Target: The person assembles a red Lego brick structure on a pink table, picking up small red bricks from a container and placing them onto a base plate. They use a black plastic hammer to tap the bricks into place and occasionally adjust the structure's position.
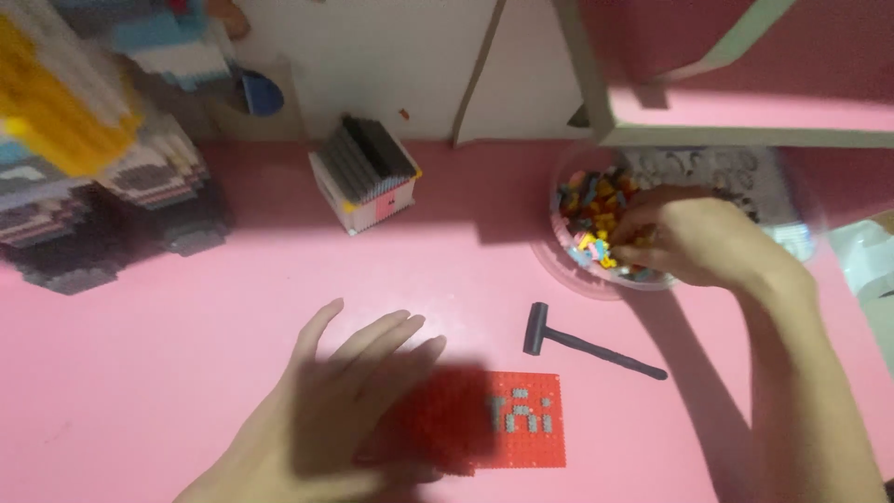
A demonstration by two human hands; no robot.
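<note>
My left hand (321, 405) lies flat, fingers spread, on the left part of a red studded baseplate (521, 445) on the pink table. A few grey bricks (519, 412) are stuck on the plate's right half. My right hand (694, 237) reaches into a clear round bowl (568, 275) of small mixed-colour bricks (591, 200), fingers curled among them; whether it has hold of a brick is hidden.
A small black hammer (582, 343) lies between the plate and the bowl. A little brick house with a dark roof (365, 175) stands at the back middle. A large brick-built figure (88, 140) fills the back left. A grey studded sheet (736, 177) lies behind the bowl.
</note>
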